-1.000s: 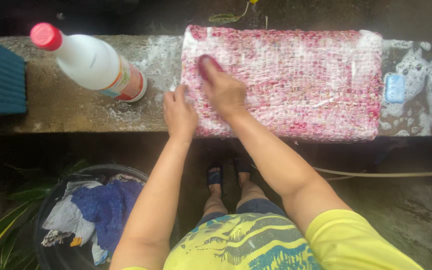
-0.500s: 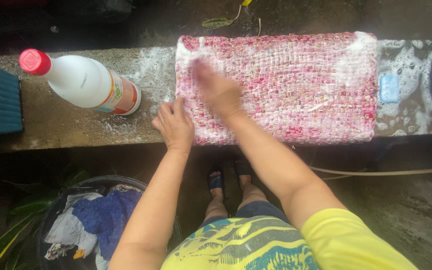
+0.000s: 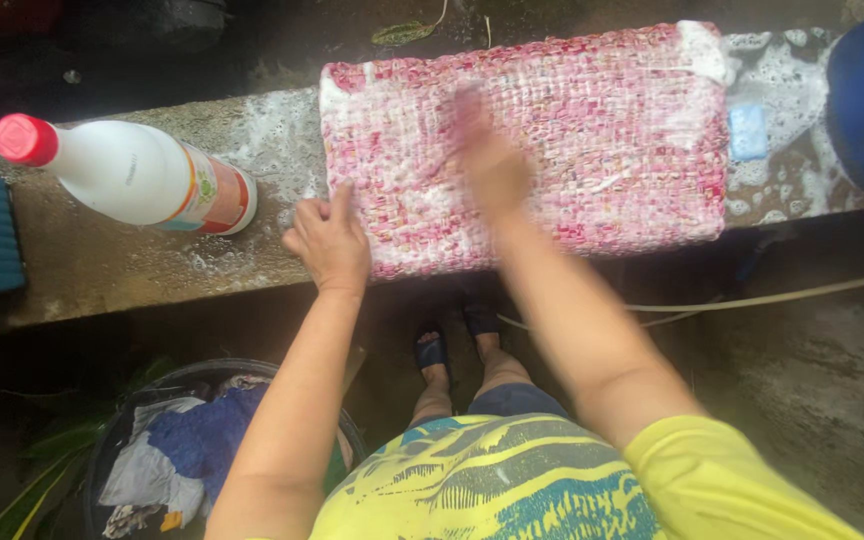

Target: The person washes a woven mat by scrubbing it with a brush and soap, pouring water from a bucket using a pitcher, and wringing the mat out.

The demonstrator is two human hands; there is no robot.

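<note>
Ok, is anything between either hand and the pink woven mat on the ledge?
Nothing visible. The left hand presses on the pink woven mat at its near left corner, and the blurred right hand lies on its soapy top.

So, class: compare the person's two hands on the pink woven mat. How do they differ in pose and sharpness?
The left hand rests at the mat's lower left edge, fingers spread, sharp in the picture; the right hand lies further in, on the mat's middle, and is blurred. The left arm comes up nearly straight; the right arm slants in from the right. Both hands touch the soapy mat on the concrete ledge.
</note>
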